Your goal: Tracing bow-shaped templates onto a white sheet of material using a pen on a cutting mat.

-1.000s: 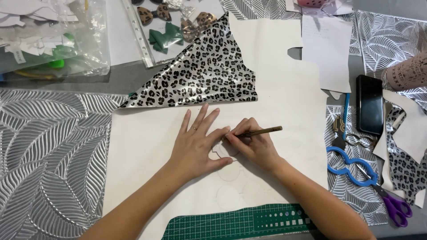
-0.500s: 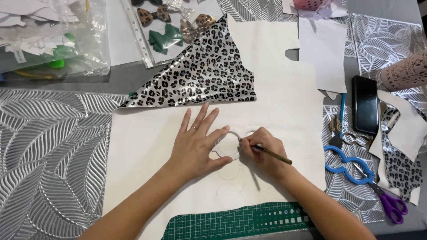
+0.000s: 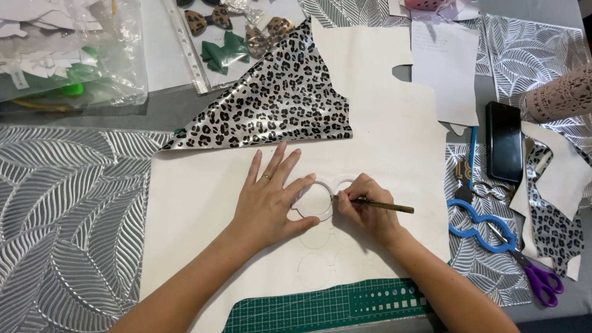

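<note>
Tracing was in hand: the left hand [image 3: 269, 203] lay flat with fingers spread, pinning a clear bow-shaped template [image 3: 320, 198] to the cream sheet [image 3: 203, 203], while the right hand [image 3: 364, 209] was closed around a pencil [image 3: 377, 206] at the template's inner edge. By judgement, the next move called for steady pressure so the outline stayed true. The template was translucent and lay flat near the sheet's centre, above faint traced outlines [image 3: 317, 256].

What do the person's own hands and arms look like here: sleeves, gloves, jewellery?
Both forearms are bare with no sleeves in view, and neither hand wears a glove. The left hand wears a thin ring on one finger. The right hand shows no ring from this angle. No watch or bracelet shows on either wrist. Nails look short and unpainted.
</note>
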